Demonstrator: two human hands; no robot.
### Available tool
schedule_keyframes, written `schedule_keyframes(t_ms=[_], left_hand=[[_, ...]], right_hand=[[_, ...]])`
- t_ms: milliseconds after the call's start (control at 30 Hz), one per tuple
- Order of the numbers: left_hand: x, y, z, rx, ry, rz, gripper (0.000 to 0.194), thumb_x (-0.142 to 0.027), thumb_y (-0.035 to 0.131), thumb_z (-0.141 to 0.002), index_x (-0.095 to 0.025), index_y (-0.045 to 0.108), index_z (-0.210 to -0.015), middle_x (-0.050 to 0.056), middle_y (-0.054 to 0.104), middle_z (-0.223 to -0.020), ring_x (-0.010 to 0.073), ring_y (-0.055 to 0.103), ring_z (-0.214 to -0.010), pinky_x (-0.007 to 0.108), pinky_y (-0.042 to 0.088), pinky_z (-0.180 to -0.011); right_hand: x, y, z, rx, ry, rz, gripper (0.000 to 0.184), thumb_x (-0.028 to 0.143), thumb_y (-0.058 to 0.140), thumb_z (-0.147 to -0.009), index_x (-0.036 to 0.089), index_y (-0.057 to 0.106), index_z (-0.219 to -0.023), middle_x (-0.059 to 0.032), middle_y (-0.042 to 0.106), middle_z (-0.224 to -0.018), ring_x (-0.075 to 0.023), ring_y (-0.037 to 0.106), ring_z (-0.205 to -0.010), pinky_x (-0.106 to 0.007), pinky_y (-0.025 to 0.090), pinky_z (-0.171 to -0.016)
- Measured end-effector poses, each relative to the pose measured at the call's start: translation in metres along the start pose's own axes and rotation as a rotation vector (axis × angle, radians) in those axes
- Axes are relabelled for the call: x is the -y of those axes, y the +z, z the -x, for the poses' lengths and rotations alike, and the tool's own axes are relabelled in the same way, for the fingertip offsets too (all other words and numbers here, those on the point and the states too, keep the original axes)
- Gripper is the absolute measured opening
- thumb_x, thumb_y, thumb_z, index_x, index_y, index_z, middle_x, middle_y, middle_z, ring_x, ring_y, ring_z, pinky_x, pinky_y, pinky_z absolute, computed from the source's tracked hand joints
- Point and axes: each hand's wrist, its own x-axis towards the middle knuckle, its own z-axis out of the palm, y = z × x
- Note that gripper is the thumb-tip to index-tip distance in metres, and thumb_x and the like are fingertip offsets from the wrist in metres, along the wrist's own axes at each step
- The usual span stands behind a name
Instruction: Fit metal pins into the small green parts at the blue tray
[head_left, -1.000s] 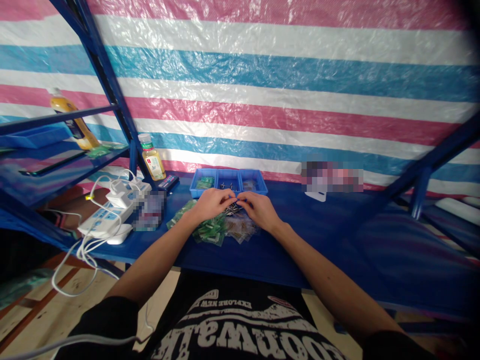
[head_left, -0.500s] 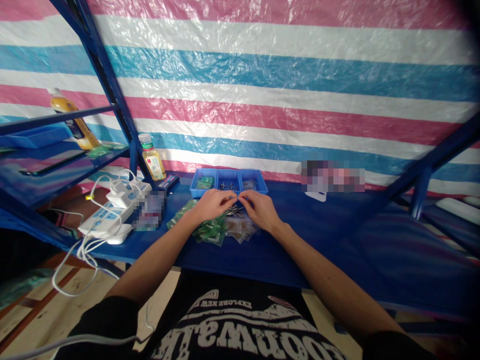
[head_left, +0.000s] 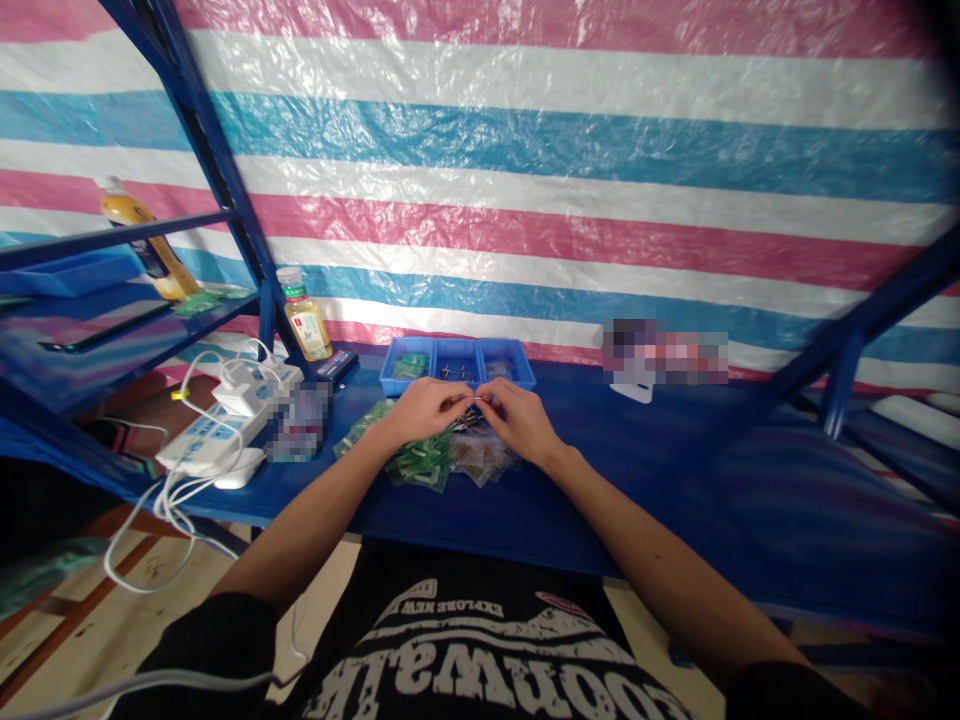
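My left hand (head_left: 429, 408) and my right hand (head_left: 519, 418) meet fingertip to fingertip over the blue table. Both are closed in a pinch on a small thin metal piece (head_left: 476, 399), too small to name more exactly. Loose metal pieces (head_left: 466, 421) lie under the fingers, partly hidden. Below my left hand is a heap of small green packets (head_left: 421, 462). Clear packets with brownish bits (head_left: 480, 456) lie below my right hand. Just beyond the hands stand three joined blue bins: a left bin (head_left: 386, 380) with green packets, a middle bin (head_left: 456, 350) with metal pieces, and a right bin (head_left: 529, 378) with clear packets.
At left are a white power strip (head_left: 199, 440) with tangled cables, a juice bottle (head_left: 309, 325) and a small dark box (head_left: 337, 368). A white card (head_left: 632, 388) lies at back right. Blue frame posts (head_left: 217, 140) flank the table, with a striped sheet (head_left: 540, 200) behind.
My right fingertips have shifted very slightly, and the small metal piece between the hands shows more clearly. Everything else stays where it was.
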Motion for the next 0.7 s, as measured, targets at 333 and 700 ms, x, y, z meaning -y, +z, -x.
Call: schedule_keyframes(t_ms=[333,700], left_hand=[[0.0007,0.0011,0.0002,-0.007,0.017,-0.011,0.026,-0.031,0.052,-0.102,-0.019,0.074,-0.095,0.001,0.070,-0.076,0.0137,0.062,-0.068,0.023,0.037,-0.065],[0.0003,0.0014,0.0000,-0.008,0.024,-0.015,0.027,-0.031,0.051,-0.102,-0.019,0.074,-0.094,0.001,0.070,-0.075,0.0134,0.062,-0.067,0.023,0.037,-0.065]], right_hand=[[-0.0008,-0.0002,0.0003,-0.033,-0.045,-0.033,0.020,0.031,0.049,-0.106,0.023,0.067,-0.103,-0.0062,0.070,-0.096,-0.0205,0.065,-0.087,-0.030,0.047,-0.078],[-0.0027,0.0012,0.0003,-0.054,-0.063,-0.003,0.022,0.032,0.047,-0.108,0.025,0.067,-0.100,-0.0055,0.071,-0.095,-0.0216,0.067,-0.089,-0.032,0.048,-0.080]])
